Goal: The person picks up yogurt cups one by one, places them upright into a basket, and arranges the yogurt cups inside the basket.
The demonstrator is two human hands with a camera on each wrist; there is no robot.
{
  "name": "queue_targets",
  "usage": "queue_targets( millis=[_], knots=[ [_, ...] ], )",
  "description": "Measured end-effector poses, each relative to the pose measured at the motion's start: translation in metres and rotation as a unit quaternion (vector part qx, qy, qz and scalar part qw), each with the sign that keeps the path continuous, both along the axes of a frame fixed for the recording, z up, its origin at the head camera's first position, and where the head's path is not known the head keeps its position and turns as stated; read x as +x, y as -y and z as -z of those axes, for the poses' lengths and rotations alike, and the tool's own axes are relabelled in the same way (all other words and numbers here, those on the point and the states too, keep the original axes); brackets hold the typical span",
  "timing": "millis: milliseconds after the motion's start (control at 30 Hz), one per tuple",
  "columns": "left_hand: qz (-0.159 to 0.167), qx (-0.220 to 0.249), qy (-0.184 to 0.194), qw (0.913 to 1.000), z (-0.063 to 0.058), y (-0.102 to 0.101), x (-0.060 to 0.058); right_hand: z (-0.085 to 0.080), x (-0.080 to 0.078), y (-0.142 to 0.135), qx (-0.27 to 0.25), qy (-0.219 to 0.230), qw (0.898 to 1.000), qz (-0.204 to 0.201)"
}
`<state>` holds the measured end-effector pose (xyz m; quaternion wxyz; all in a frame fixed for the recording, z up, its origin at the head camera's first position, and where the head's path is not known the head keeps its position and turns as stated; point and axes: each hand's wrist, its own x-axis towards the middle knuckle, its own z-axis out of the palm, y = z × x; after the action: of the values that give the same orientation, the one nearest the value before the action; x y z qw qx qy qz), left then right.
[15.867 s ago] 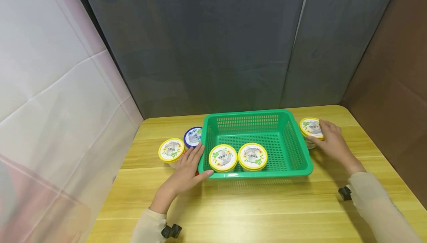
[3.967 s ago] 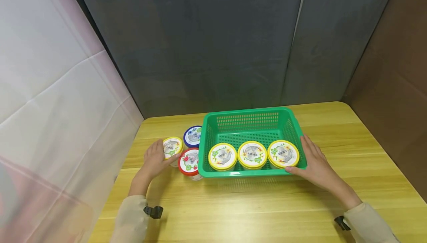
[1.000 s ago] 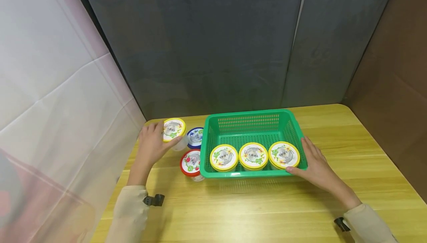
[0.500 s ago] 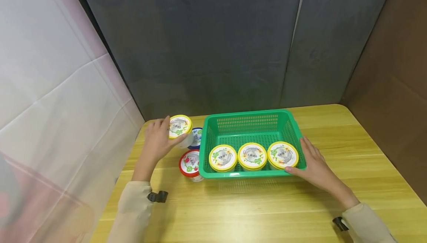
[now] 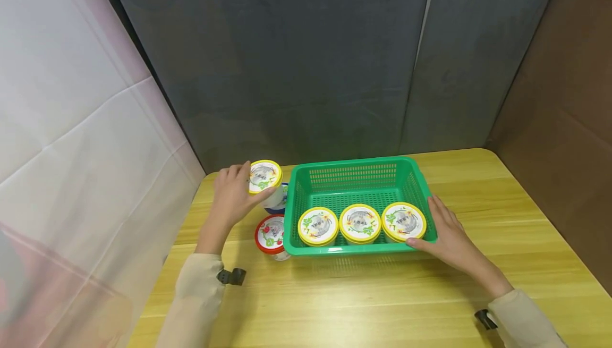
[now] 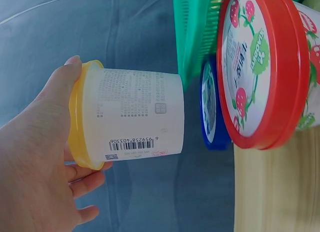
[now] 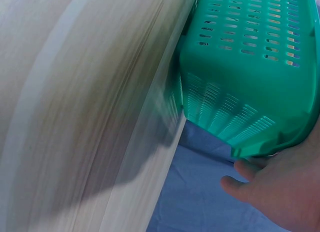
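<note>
My left hand [image 5: 229,196] grips a white tub [image 6: 132,114] by its yellow lid, holding it upright and raised. In the head view it partly covers a blue-lidded tub [image 5: 285,191] behind it. A red-lidded tub [image 5: 270,232] with strawberry pictures stands closer to me, against the left side of a green plastic basket [image 5: 354,162]. Inside the basket, three yellow-lidded tubs [image 5: 360,223] sit in a row along the front. My right hand [image 5: 451,244] holds the basket's front right corner, thumb over the rim and fingers along the outside.
The wooden table [image 5: 344,305] extends in front of the basket and to its right. A dark grey curtain [image 5: 306,71] hangs behind it, with a pale wall of fabric [image 5: 95,125] on the left and a brown panel [image 5: 559,125] on the right.
My left hand lifted the yellow-lidded tub from beside the red one and carried it back and rightward toward the basket. Earlier, a third yellow-lidded tub entered the basket; my right hand now stays at its corner.
</note>
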<state>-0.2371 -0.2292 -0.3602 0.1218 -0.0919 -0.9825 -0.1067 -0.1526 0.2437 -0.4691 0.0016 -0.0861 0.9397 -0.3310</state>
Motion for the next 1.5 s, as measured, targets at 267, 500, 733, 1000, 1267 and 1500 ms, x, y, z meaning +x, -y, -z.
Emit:
queue_targets(
  millis=[267, 500, 733, 1000, 1267, 1500],
  knots=[
    [0.012, -0.004, 0.006, 0.9999, -0.002, -0.013, -0.007, 0.000, -0.001, 0.001, 0.002, -0.002, 1.000, 0.001],
    [0.020, -0.002, 0.012, 0.9997, -0.003, -0.026, -0.011, 0.000, -0.002, 0.001, 0.002, -0.002, 1.000, 0.002],
    [0.032, -0.005, 0.009, 0.9994, -0.002, -0.039, -0.014, 0.000, -0.002, 0.001, 0.002, -0.001, 1.000, 0.004],
    [0.047, -0.015, -0.006, 0.9988, 0.005, -0.057, -0.021, 0.002, -0.002, 0.001, 0.001, -0.002, 1.000, 0.005],
    [0.056, -0.020, -0.004, 0.9982, 0.009, -0.073, -0.025, 0.002, -0.002, 0.001, -0.001, 0.002, 1.000, 0.007],
    [0.064, -0.016, -0.015, 0.9977, 0.011, -0.082, -0.028, 0.002, -0.002, 0.002, -0.003, 0.005, 1.000, 0.009]
  ],
)
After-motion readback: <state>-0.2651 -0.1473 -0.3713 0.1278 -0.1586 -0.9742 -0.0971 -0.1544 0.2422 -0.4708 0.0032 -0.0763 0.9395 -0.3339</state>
